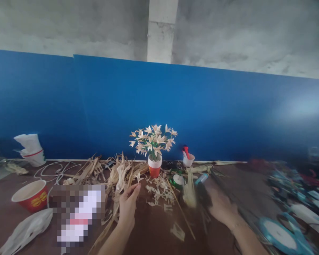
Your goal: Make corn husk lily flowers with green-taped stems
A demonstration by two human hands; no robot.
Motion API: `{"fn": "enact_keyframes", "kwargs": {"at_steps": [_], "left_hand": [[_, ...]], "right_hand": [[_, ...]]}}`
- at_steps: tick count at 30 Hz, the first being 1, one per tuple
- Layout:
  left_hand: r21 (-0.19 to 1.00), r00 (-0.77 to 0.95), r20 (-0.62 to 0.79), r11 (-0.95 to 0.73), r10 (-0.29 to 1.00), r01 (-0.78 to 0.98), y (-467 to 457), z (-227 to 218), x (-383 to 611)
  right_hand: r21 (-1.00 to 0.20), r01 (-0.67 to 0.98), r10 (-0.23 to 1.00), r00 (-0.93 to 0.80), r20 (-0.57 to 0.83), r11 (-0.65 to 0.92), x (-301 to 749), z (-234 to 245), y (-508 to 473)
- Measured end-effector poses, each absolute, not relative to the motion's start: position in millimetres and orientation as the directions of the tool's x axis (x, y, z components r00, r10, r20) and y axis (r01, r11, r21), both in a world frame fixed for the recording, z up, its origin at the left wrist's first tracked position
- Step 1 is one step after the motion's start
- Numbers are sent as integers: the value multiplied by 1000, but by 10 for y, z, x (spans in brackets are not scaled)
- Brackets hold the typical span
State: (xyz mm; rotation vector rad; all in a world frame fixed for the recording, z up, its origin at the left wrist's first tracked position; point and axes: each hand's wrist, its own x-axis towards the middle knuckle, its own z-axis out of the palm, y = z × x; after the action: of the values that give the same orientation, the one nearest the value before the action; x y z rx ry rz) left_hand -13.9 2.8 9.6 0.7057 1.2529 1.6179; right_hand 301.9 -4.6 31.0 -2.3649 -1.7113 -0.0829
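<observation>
Between the thumb and fingers of my left hand (129, 203) is a small pale flower (138, 177), petals pointing up, seemingly made of dried husk. My right hand (221, 205) reaches over the table at the right, smeared by motion, its fingers not readable. Nearest to it are a bundle of pale husk (189, 194) and a light-blue tube-like item (201, 178). Behind both hands, a red and white cup (154, 167) holds a bouquet of similar pale flowers (154, 139) on green stems. Loose husk petals (160, 191) lie in front of the cup.
Dried corn husks (119, 171) are heaped left of the cup. A red paper bowl (32, 195) and a plastic bag (26, 232) sit at the left. A small white cup (188, 161) stands behind, and a blue ribbon spool (278, 233) lies at the right.
</observation>
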Motion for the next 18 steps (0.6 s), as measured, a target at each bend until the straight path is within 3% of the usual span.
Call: {"fn": "enact_keyframes", "kwargs": {"at_steps": [3, 6, 7, 11, 14, 18], "left_hand": [[945, -394, -89, -48, 915, -324, 41, 81, -142], [941, -397, -83, -58, 914, -332, 50, 69, -143], [942, -397, -84, -57, 914, -331, 51, 67, -143], [943, -388, -75, -61, 918, -326, 42, 65, -141], [944, -399, -69, -70, 914, -324, 32, 76, -136], [945, -398, -84, -54, 914, -323, 21, 93, -123]], "right_hand": [[-142, 973, 936, 215, 279, -181, 2610, 501, -38], [-346, 913, 958, -130, 256, 216, 2010, 535, -9], [-387, 877, 954, -215, 211, 283, 1811, 505, 2], [-305, 906, 954, -297, 31, 292, 1267, 312, 52], [-255, 929, 961, -275, 6, 268, 1151, 213, 98], [-296, 919, 963, -269, 12, 260, 1168, 177, 135]]}}
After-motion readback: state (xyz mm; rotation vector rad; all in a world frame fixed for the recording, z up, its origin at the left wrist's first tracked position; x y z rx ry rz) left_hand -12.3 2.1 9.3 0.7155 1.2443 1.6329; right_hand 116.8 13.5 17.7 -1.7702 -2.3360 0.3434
